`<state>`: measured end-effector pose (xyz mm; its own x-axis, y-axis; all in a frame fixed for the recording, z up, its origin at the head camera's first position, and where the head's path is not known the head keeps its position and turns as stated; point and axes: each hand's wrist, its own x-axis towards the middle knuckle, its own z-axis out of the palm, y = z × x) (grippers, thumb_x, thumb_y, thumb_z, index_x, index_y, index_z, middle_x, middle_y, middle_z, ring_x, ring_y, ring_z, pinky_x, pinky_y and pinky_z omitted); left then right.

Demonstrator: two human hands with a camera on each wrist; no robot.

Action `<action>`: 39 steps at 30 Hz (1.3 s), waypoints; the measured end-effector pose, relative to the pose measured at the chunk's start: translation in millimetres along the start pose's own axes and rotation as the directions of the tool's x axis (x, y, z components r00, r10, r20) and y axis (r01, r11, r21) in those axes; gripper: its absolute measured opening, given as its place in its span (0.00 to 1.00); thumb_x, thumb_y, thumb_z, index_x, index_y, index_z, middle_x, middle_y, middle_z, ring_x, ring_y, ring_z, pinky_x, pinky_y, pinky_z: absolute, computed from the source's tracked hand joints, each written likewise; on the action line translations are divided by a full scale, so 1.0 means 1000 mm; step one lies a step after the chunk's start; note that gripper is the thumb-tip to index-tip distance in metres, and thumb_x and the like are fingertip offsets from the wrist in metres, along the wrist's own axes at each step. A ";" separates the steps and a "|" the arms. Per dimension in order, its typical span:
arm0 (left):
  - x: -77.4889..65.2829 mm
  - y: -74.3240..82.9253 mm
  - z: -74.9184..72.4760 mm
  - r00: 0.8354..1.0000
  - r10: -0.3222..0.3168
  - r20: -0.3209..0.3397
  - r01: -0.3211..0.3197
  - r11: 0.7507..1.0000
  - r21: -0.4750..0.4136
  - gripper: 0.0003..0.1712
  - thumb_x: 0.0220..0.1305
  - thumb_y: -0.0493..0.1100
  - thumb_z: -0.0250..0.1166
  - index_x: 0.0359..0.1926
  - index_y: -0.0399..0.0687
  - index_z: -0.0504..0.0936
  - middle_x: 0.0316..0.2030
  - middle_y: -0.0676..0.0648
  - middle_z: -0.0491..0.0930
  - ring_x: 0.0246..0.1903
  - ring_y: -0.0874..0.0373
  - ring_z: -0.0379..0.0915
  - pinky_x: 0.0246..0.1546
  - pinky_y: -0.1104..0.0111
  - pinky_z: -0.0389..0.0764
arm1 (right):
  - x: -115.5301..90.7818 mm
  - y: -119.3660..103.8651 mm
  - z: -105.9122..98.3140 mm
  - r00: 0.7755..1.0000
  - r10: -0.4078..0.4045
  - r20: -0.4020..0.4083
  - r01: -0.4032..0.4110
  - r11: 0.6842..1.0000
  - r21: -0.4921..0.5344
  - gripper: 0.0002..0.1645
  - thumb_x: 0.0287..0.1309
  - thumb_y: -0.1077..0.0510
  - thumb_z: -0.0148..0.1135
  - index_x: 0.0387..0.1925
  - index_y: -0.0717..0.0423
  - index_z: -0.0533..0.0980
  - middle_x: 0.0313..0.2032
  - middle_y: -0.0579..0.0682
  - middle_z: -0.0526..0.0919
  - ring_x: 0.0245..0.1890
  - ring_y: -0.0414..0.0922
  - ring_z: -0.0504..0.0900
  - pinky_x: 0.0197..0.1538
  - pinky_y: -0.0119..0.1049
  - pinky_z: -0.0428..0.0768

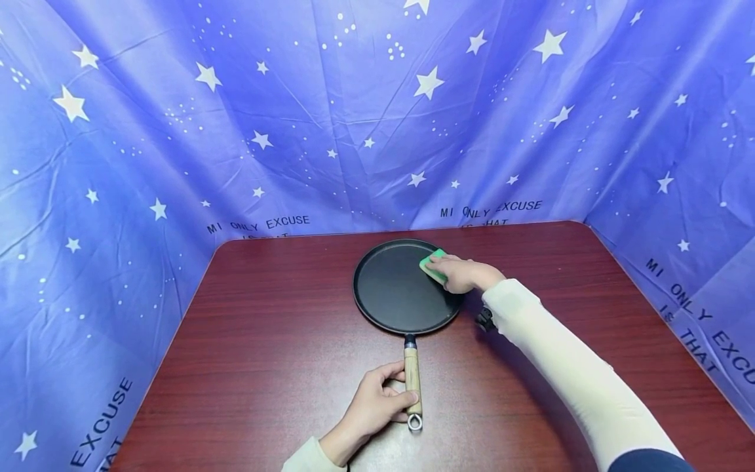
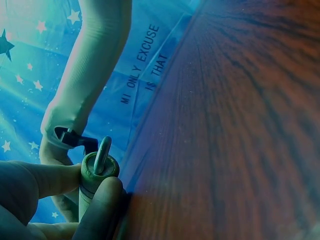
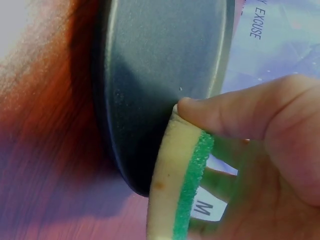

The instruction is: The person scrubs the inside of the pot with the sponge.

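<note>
A round black frying pan lies on the table, its wooden handle pointing toward the near edge. My left hand grips that handle near its end, thumb on top; the left wrist view shows the fingers around it beside the metal hanging ring. At the pan's right side my right hand holds a sponge over the cooking surface. In the right wrist view the sponge has a yellow layer toward the pan and a green layer toward the palm, with the thumb on its edge.
The dark red wooden table carries the pan. A blue curtain with white stars and printed words hangs behind it and along both sides. A black strap device sits at my right wrist.
</note>
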<state>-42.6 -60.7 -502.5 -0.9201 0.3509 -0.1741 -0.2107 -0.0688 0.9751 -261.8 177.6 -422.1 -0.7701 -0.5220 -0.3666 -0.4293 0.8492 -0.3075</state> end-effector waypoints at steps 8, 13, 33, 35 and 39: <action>0.000 0.001 0.001 1.000 0.000 -0.001 0.000 1.000 -0.002 0.38 0.61 0.28 0.70 0.71 0.25 0.70 0.49 0.42 0.77 0.26 0.63 0.81 0.22 0.73 0.88 | -0.017 -0.004 0.002 1.000 0.003 0.004 -0.003 1.000 0.007 0.43 0.64 0.74 0.53 0.80 0.62 0.59 0.81 0.65 0.53 0.81 0.67 0.46 0.73 0.82 0.49; 0.000 0.001 0.001 1.000 -0.001 0.000 0.001 1.000 -0.007 0.38 0.61 0.28 0.71 0.71 0.25 0.70 0.49 0.42 0.77 0.26 0.62 0.81 0.23 0.72 0.88 | -0.026 -0.007 0.006 1.000 -0.005 0.004 0.005 1.000 -0.002 0.43 0.62 0.75 0.53 0.80 0.63 0.60 0.80 0.66 0.53 0.80 0.68 0.46 0.72 0.83 0.51; 0.000 -0.001 0.000 1.000 0.006 0.000 -0.006 1.000 0.001 0.37 0.61 0.28 0.70 0.70 0.25 0.71 0.48 0.42 0.77 0.26 0.63 0.81 0.23 0.72 0.88 | -0.062 -0.035 0.031 1.000 0.007 -0.004 -0.007 1.000 -0.022 0.43 0.62 0.76 0.53 0.79 0.63 0.62 0.80 0.65 0.56 0.80 0.68 0.50 0.72 0.82 0.55; 0.000 -0.001 0.000 1.000 0.009 0.002 -0.009 1.000 0.003 0.37 0.61 0.29 0.71 0.70 0.25 0.71 0.48 0.42 0.77 0.26 0.63 0.81 0.23 0.73 0.88 | -0.064 -0.037 0.034 1.000 0.004 -0.006 -0.005 1.000 -0.029 0.42 0.62 0.76 0.54 0.79 0.62 0.63 0.80 0.65 0.57 0.79 0.68 0.51 0.72 0.81 0.57; 0.001 -0.001 -0.001 1.000 0.009 0.001 -0.009 1.000 0.015 0.37 0.61 0.29 0.71 0.71 0.26 0.72 0.48 0.42 0.78 0.25 0.64 0.81 0.22 0.74 0.87 | -0.070 -0.043 0.036 1.000 -0.002 -0.001 0.002 1.000 -0.026 0.42 0.62 0.76 0.55 0.78 0.62 0.64 0.80 0.65 0.57 0.79 0.68 0.51 0.72 0.80 0.58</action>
<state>-43.6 -61.0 -504.1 -0.9216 0.3512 -0.1653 -0.1975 -0.0577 0.9786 -172.5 174.7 -414.6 -0.7696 -0.5237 -0.3654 -0.4430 0.8500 -0.2851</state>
